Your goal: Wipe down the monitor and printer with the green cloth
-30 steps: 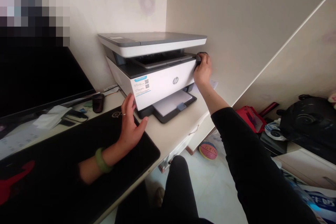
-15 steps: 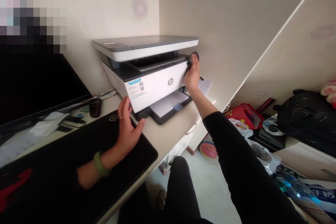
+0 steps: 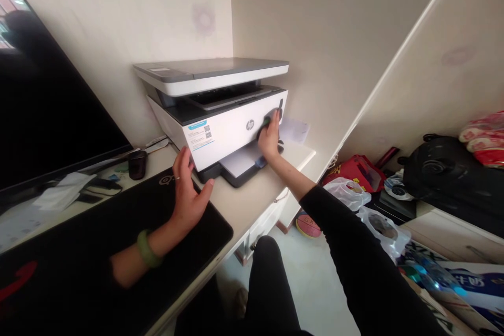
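The white and grey HP printer point(image 3: 232, 134) stands in the desk corner, its scanner top above a dark output slot. White paper point(image 3: 242, 160) lies in its lower tray. Against the right part of the printer's front, my right hand point(image 3: 270, 139) presses a dark cloth point(image 3: 271, 114), mostly hidden behind the fingers. My left hand point(image 3: 189, 197), with a green bangle point(image 3: 147, 249) at the wrist, is held open at the printer's lower left front corner. Its thumb is spread away, and the fingertips are at or touching the side; contact is hard to tell.
A black monitor point(image 3: 51, 100) stands at left, with a mouse point(image 3: 137, 165) and loose papers point(image 3: 65, 189) before it. A large black desk mat point(image 3: 129, 210) covers the near desk. Bags point(image 3: 346, 191) and a black case point(image 3: 452, 184) crowd the right; a basketball point(image 3: 308, 224) sits on the floor.
My right hand has moved down and left across the printer's front with the dark cloth, from near its upper right corner. My left hand stays by the left corner. The view has shifted slightly.
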The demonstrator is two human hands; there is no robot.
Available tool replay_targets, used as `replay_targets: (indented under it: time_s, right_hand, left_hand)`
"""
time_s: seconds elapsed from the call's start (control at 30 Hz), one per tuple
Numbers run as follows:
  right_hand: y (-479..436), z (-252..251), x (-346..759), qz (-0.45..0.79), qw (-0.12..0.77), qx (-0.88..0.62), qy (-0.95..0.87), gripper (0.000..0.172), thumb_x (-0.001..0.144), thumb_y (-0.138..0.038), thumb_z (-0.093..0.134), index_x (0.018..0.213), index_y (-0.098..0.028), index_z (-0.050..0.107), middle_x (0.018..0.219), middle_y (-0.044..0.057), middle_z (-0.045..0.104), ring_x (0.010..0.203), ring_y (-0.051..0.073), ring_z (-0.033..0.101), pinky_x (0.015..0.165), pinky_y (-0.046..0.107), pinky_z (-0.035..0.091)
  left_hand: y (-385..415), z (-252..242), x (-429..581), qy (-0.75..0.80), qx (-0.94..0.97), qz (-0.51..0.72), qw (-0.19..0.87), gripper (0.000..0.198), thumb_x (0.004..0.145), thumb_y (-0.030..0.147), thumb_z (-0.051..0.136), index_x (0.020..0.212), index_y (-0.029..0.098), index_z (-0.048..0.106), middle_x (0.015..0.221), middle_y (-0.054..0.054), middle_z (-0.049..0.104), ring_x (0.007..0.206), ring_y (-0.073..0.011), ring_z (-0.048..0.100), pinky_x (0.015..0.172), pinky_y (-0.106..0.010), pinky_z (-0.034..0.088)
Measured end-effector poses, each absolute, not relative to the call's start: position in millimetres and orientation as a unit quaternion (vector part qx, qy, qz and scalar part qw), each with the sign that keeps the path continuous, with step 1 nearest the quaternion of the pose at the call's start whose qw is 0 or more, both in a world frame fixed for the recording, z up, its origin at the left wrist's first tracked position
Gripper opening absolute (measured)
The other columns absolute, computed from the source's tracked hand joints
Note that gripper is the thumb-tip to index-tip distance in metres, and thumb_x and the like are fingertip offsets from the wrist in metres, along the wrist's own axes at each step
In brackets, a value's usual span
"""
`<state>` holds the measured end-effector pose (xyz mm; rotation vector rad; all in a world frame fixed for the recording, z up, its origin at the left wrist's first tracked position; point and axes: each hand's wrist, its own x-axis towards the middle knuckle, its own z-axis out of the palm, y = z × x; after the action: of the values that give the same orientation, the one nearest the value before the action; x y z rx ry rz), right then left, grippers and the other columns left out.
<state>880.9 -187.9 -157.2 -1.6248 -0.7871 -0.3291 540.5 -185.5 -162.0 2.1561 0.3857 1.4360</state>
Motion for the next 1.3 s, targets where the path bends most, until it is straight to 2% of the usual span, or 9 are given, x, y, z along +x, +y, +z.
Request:
replay_targets:
  time_s: [0.13,0.33,0.5,0.63,0.8,1.0,1.13,1.2,1.3]
  right_hand:
    - [-182,-134,898,-0.178,0.604,-0.699,-0.34,0.086,0.094,-0.012,0.024,0.178,-0.022,0.005,0.187,0.01,0.02,0.177,0.017,0.009,0.143,0.06,0.014]
    - [-190,-123,881,-0.207,0.569,-0.696,-0.386,0.088,0.093,-0.009,0.025,0.178,-0.018,0.006,0.189,0.008,0.014,0.177,0.019,0.008,0.145,0.057,0.014]
    - [-189,-121,872,-0.251,0.544,-0.681,-0.421,0.089,0.095,-0.008,0.021,0.179,-0.027,-0.001,0.189,0.0,0.015,0.177,0.013,0.002,0.146,0.054,0.01]
    - [-181,-143,873,-0.161,0.613,-0.698,-0.334,0.085,0.097,-0.013,0.022,0.178,-0.022,0.0,0.189,0.006,0.013,0.177,0.018,0.009,0.145,0.056,0.013]
    - [-175,-163,878,-0.082,0.649,-0.71,-0.262,0.087,0.091,-0.011,0.023,0.176,-0.009,0.006,0.186,0.017,0.021,0.176,0.023,0.015,0.143,0.062,0.014]
    - [-183,-121,915,-0.12,0.636,-0.697,-0.309,0.091,0.088,-0.01,0.03,0.177,-0.017,0.013,0.188,0.009,0.019,0.177,0.02,0.014,0.144,0.057,0.008]
    - [-192,-111,930,-0.153,0.613,-0.69,-0.354,0.087,0.091,-0.011,0.028,0.176,-0.02,0.017,0.188,0.005,0.02,0.177,0.016,0.011,0.145,0.052,0.008]
    - [-194,-122,927,-0.128,0.618,-0.701,-0.331,0.086,0.092,-0.012,0.026,0.177,-0.018,0.014,0.188,0.006,0.018,0.176,0.015,0.01,0.145,0.052,0.008]
    - [-197,-148,914,-0.084,0.622,-0.721,-0.293,0.088,0.09,-0.015,0.029,0.175,-0.006,0.012,0.186,0.017,0.019,0.176,0.022,0.014,0.144,0.057,0.012]
  left_hand:
    - [-187,-160,541,0.146,0.793,0.529,0.264,0.095,0.087,0.026,0.077,0.171,0.032,0.033,0.175,-0.015,0.029,0.169,-0.0375,0.027,0.135,-0.063,0.036]
    - [-188,-161,541,0.146,0.795,0.528,0.259,0.097,0.087,0.024,0.077,0.173,0.034,0.031,0.177,-0.015,0.027,0.17,-0.0392,0.025,0.136,-0.064,0.035]
    - [-189,-160,539,0.144,0.799,0.522,0.262,0.098,0.087,0.022,0.075,0.173,0.034,0.03,0.177,-0.014,0.026,0.17,-0.0381,0.025,0.136,-0.063,0.035]
    - [-190,-158,539,0.153,0.797,0.519,0.269,0.098,0.086,0.022,0.076,0.173,0.035,0.032,0.177,-0.014,0.026,0.17,-0.0373,0.025,0.136,-0.062,0.034]
    - [-188,-158,539,0.147,0.802,0.516,0.261,0.1,0.086,0.02,0.075,0.173,0.034,0.03,0.177,-0.014,0.026,0.17,-0.0377,0.025,0.136,-0.062,0.035]
    - [-188,-161,540,0.139,0.801,0.525,0.252,0.1,0.086,0.021,0.075,0.174,0.034,0.029,0.178,-0.014,0.026,0.17,-0.0381,0.024,0.135,-0.063,0.036]
    - [-189,-161,540,0.133,0.8,0.525,0.258,0.101,0.086,0.019,0.074,0.174,0.034,0.029,0.177,-0.014,0.026,0.169,-0.0374,0.027,0.136,-0.063,0.035]
    - [-189,-161,540,0.132,0.801,0.525,0.258,0.101,0.086,0.018,0.073,0.174,0.034,0.028,0.177,-0.015,0.026,0.169,-0.0376,0.028,0.136,-0.064,0.034]
    - [-187,-163,540,0.131,0.804,0.524,0.25,0.102,0.085,0.019,0.074,0.175,0.034,0.027,0.178,-0.016,0.025,0.17,-0.0386,0.025,0.135,-0.065,0.036]
